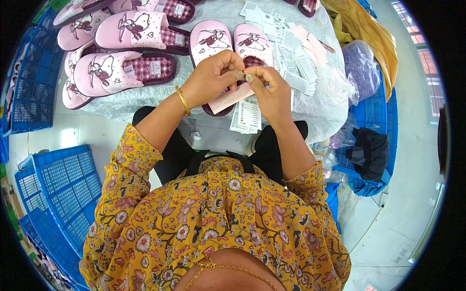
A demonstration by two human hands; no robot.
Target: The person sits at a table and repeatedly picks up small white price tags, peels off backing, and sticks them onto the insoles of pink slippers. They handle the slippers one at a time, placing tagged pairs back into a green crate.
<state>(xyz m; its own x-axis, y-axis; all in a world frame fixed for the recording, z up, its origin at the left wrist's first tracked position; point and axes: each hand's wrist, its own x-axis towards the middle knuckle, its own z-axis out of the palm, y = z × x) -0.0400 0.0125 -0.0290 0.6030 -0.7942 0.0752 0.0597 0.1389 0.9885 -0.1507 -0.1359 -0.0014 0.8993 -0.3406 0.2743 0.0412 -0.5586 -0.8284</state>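
Note:
My left hand [213, 80] and my right hand [273, 93] meet in front of me, both closed in a pinch with fingertips nearly touching. What lies between the fingertips is too small to make out. Just under the fingers are a pink hang tag [232, 100] and white printed tags [248, 114], at the table's near edge. Behind my hands a pair of pink slippers stands side by side, the left slipper [209, 41] and the right slipper [252, 41]. My left hand covers much of the left one, whose dark sole end shows below the pink tag.
Several pink slippers [109, 72] with checked insoles are stacked on the plastic-covered table [315, 114] at left. Loose white tags [291, 53] and pink tags [310, 46] lie at right. Blue crates [68, 179] stand on the floor at left, and a blue bin [383, 121] at right.

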